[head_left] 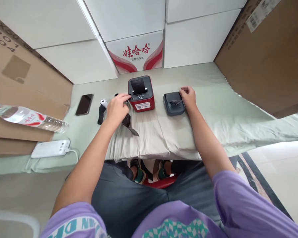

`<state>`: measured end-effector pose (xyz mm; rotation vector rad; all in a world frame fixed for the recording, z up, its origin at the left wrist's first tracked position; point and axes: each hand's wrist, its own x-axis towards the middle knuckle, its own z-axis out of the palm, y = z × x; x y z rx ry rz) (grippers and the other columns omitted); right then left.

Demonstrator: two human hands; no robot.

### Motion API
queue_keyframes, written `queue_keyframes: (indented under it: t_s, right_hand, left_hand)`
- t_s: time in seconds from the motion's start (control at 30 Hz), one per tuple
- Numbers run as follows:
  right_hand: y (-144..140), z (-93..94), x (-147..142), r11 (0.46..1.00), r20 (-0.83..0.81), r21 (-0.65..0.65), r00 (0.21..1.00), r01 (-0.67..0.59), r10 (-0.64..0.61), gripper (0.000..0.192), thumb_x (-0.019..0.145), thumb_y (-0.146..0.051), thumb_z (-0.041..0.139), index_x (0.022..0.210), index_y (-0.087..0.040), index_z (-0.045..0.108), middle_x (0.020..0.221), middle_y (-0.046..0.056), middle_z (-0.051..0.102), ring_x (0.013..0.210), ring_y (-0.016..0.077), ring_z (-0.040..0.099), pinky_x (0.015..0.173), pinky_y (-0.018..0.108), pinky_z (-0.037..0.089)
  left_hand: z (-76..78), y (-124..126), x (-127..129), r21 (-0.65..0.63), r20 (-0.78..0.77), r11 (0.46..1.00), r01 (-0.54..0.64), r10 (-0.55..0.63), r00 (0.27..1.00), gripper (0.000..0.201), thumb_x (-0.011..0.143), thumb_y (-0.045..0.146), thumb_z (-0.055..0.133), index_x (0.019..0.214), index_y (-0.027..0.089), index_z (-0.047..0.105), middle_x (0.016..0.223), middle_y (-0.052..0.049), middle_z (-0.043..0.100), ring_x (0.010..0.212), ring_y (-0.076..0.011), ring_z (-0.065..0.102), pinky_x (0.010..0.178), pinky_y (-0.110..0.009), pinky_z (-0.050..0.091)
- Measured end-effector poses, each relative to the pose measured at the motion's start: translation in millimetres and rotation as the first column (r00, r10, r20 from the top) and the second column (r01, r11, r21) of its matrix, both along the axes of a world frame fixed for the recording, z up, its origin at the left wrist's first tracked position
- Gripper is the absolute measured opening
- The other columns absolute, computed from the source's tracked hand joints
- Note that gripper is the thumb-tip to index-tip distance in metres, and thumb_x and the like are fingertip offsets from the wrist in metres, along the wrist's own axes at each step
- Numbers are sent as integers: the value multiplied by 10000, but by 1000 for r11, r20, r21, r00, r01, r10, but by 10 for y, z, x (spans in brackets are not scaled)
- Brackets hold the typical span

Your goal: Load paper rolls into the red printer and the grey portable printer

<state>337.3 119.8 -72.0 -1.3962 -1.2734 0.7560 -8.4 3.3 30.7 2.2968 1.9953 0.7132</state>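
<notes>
Pale green cloth covers the surface (213, 109) on which both small printers stand, near each other, still being set up. At the red label printer (141, 93), the left hand (117, 109) touches its front edge, fingers curled on a black strip. The right hand (188, 97) rests its fingers on the open grey printer (173, 103); whether they grip, I cannot tell.

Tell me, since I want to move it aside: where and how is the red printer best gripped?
Probably by the two red side walls of the red printer, low down, coming from above. It is a boxy upright block; its dark top carries buttons and a slot. The left hand touches its left front corner, so the right wall is freer.
</notes>
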Motion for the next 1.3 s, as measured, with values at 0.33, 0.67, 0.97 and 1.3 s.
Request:
queue_keyframes:
  t_s: [0.33, 0.67, 0.97, 1.3]
  right_hand:
    - [-43, 2, -24, 999, 13, 31, 999, 37, -38, 273, 761, -426, 612, 963, -245, 584, 997, 80, 660, 975, 253, 625, 995, 445, 516]
    - [-63, -12, -34, 996, 6, 59, 998, 63, -64, 277, 736, -417, 598, 952, -245, 581, 974, 77, 657, 937, 243, 618, 976, 439, 519]
    - [35, 0, 36, 998, -121, -2, 991, 60, -60, 288, 723, -398, 624, 963, -249, 568, 965, 72, 629, 886, 255, 643, 878, 491, 572]
    - [81, -15, 5, 996, -132, 23, 988, 89, -85, 245, 718, -318, 650, 937, -232, 581, 910, 54, 644, 777, 222, 657, 807, 472, 601]
  left_hand:
    - [12, -7, 115, 12, -39, 1000, -6, 6, 999, 591, 806, 23, 462, 1266, 219, 777, 1395, -57, 719, 1275, -294, 666, 1084, -415, 546]
    - [-38, 7, 95, 21, -54, 1000, -1, 2, 999, 555, 844, 43, 473, 1278, 219, 770, 1405, -65, 714, 1231, -299, 689, 1067, -425, 543]
    - [-70, -56, 193, 52, -161, 999, 10, -1, 987, 507, 917, 100, 463, 1356, 161, 710, 1405, -149, 689, 1299, -359, 622, 1082, -500, 490]
    - [63, 30, 175, 11, -245, 1000, -11, 13, 970, 458, 913, 111, 440, 1214, 196, 775, 1291, -132, 710, 1295, -375, 568, 1058, -538, 477]
